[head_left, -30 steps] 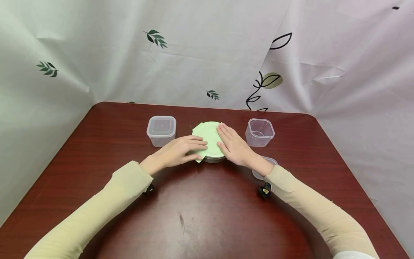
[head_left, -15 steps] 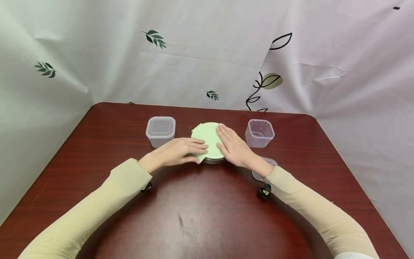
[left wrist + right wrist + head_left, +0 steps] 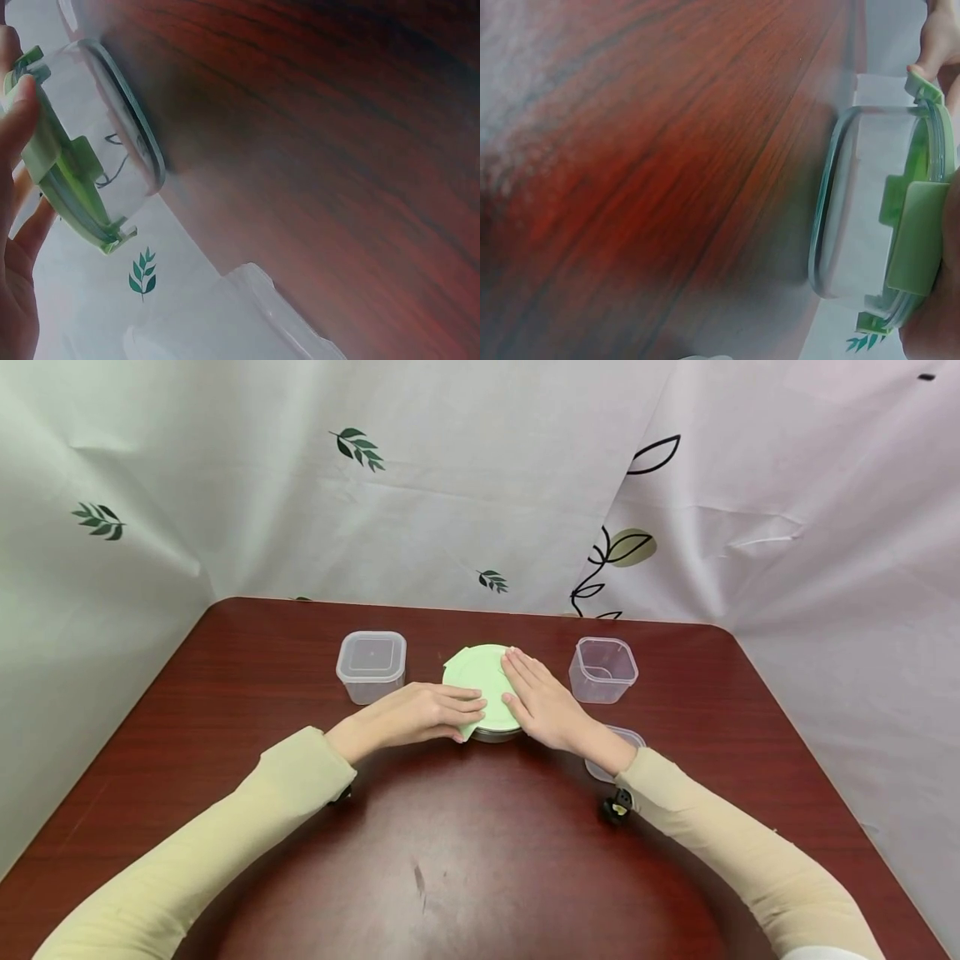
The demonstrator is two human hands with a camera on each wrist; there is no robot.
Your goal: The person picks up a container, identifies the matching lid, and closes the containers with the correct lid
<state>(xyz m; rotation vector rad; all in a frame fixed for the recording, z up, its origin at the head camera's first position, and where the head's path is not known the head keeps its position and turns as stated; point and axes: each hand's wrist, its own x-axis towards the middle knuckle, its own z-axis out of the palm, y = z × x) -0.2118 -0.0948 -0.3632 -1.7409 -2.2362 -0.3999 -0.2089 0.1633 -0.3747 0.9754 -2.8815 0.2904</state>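
Note:
A round glass food container (image 3: 855,202) with a light green clip-on lid (image 3: 480,672) stands at the middle of the far half of the table. My left hand (image 3: 420,710) lies over the lid's left part with fingers extended, its thumb at a clip flap (image 3: 922,86) that sticks out at the front left. Another flap (image 3: 456,657) juts out at the back left. My right hand (image 3: 547,702) rests flat on the lid's right part, fingers together and pointing away. In the right wrist view, a broad green clip (image 3: 919,236) shows at the container's side beside this hand.
A clear square plastic box (image 3: 372,668) with its lid on stands to the left. To the right is a similar box (image 3: 603,671) without a lid. A clear flat lid (image 3: 628,735) lies partly under my right forearm. Patterned white sheeting (image 3: 450,485) surrounds the dark red table (image 3: 480,877).
My left hand has shifted slightly toward the front, its thumb lower at the front-left flap. My right hand stays on the lid, and the boxes keep their places.

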